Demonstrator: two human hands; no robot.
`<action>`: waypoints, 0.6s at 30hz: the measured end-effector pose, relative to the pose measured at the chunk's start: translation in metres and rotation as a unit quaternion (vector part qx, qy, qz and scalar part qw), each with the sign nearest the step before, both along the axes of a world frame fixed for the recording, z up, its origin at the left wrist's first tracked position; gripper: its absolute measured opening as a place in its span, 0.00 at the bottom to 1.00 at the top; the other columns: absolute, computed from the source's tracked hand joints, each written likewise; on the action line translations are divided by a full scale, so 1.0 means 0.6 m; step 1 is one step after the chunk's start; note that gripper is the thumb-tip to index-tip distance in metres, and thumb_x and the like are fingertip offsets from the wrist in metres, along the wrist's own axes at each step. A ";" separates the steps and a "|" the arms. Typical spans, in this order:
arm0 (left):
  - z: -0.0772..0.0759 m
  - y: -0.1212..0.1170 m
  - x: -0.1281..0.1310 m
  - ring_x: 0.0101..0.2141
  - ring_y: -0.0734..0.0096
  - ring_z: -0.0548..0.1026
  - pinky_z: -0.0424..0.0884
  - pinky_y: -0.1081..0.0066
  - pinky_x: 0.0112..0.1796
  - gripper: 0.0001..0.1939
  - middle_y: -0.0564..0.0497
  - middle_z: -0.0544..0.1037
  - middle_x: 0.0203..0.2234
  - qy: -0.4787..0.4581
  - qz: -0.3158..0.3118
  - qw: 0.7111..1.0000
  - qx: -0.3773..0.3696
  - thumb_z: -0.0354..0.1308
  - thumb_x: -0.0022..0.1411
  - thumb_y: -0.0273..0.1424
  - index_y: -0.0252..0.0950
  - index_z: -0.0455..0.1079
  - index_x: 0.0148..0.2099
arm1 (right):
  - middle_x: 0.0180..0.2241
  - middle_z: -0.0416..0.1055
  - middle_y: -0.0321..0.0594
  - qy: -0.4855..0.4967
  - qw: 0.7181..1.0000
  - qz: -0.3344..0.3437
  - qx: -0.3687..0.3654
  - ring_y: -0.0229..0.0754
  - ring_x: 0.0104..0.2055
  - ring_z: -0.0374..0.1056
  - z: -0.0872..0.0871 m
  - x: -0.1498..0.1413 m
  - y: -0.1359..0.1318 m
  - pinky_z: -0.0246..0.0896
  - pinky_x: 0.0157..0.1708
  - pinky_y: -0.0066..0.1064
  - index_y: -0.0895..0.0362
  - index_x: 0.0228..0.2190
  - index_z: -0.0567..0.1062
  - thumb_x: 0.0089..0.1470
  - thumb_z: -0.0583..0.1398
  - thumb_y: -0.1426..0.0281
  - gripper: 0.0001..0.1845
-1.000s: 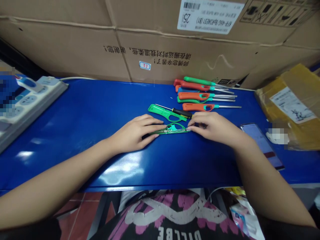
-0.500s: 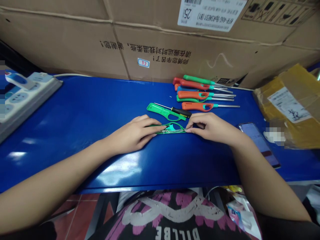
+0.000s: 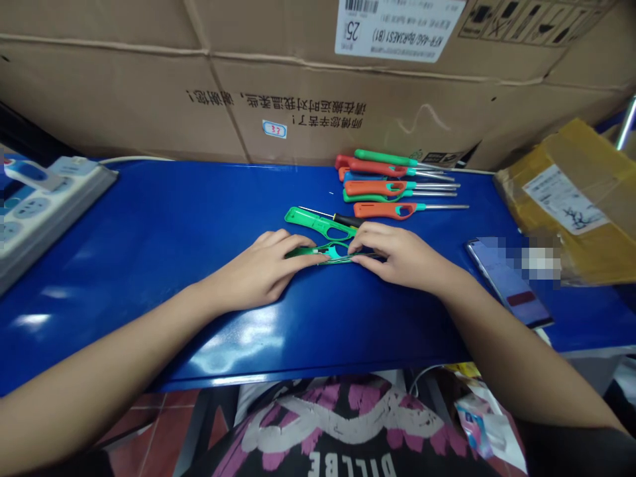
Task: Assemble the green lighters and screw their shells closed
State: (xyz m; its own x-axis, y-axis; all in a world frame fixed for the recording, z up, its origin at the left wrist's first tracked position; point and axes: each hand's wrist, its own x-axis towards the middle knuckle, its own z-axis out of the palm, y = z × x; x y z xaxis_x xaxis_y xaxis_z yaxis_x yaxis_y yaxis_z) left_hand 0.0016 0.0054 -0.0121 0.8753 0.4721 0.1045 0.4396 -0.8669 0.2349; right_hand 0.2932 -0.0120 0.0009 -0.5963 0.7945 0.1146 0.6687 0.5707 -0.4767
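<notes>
On the blue table lies an opened green lighter half (image 3: 302, 252), a long utility type, with a teal trigger (image 3: 332, 252) and thin wires inside. My left hand (image 3: 261, 268) grips its handle end, fingers over the shell and inner parts. At the front end, the fingertips of my right hand (image 3: 397, 255) pinch together around the thin wire or tube there; they partly cover it. Just behind is the loose green shell half (image 3: 312, 220), its inside facing up. A screwdriver (image 3: 345, 218) with a black and yellow handle lies behind that, partly hidden by my right hand.
Several assembled lighters (image 3: 382, 189) in orange, red, green and blue lie stacked at the back. A power strip (image 3: 54, 205) is at the left, a phone (image 3: 507, 285) at the right beside a taped yellow package (image 3: 571, 205). A large cardboard box (image 3: 149, 93) walls the back.
My right hand has shifted slightly left along the lighter, closer to the trigger. My left fingers have moved a little over the inner parts. The camera view has shifted slightly.
</notes>
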 end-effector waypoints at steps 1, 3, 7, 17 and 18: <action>0.001 0.000 -0.001 0.48 0.56 0.66 0.64 0.58 0.49 0.29 0.43 0.68 0.58 0.007 -0.002 1.000 0.005 0.48 0.68 0.23 0.46 0.59 0.68 | 0.42 0.73 0.40 0.002 1.000 0.005 0.000 0.41 0.42 0.70 -0.002 -0.002 0.000 0.62 0.39 0.32 0.53 0.40 0.75 0.62 0.59 0.71 0.06; 0.002 -0.001 -0.002 0.47 0.56 0.66 0.64 0.57 0.48 0.30 0.42 0.67 0.58 0.015 -0.001 1.000 0.012 0.48 0.67 0.23 0.47 0.59 0.69 | 0.41 0.73 0.40 0.007 1.000 0.010 -0.006 0.41 0.42 0.69 -0.006 -0.006 0.001 0.62 0.39 0.32 0.53 0.41 0.75 0.63 0.58 0.71 0.06; 0.002 -0.001 -0.003 0.47 0.55 0.66 0.64 0.58 0.47 0.29 0.42 0.67 0.58 0.018 0.001 1.000 0.017 0.48 0.67 0.23 0.46 0.61 0.68 | 0.39 0.73 0.40 0.022 0.999 0.023 -0.016 0.41 0.41 0.69 -0.008 -0.008 0.005 0.62 0.40 0.32 0.54 0.37 0.75 0.63 0.58 0.70 0.04; 0.002 -0.002 -0.001 0.47 0.54 0.66 0.64 0.58 0.46 0.29 0.41 0.68 0.57 0.020 0.004 0.999 0.027 0.49 0.67 0.23 0.46 0.62 0.67 | 0.37 0.72 0.39 0.050 0.998 -0.007 -0.027 0.39 0.37 0.68 -0.011 -0.012 0.004 0.61 0.36 0.31 0.55 0.33 0.76 0.58 0.62 0.72 0.02; 0.002 -0.003 -0.001 0.47 0.54 0.66 0.64 0.58 0.46 0.29 0.41 0.68 0.57 0.024 0.004 0.999 0.029 0.49 0.67 0.23 0.46 0.62 0.67 | 0.37 0.72 0.39 0.057 0.998 -0.014 -0.028 0.39 0.37 0.68 -0.012 -0.013 0.004 0.61 0.36 0.31 0.56 0.32 0.76 0.58 0.63 0.72 0.01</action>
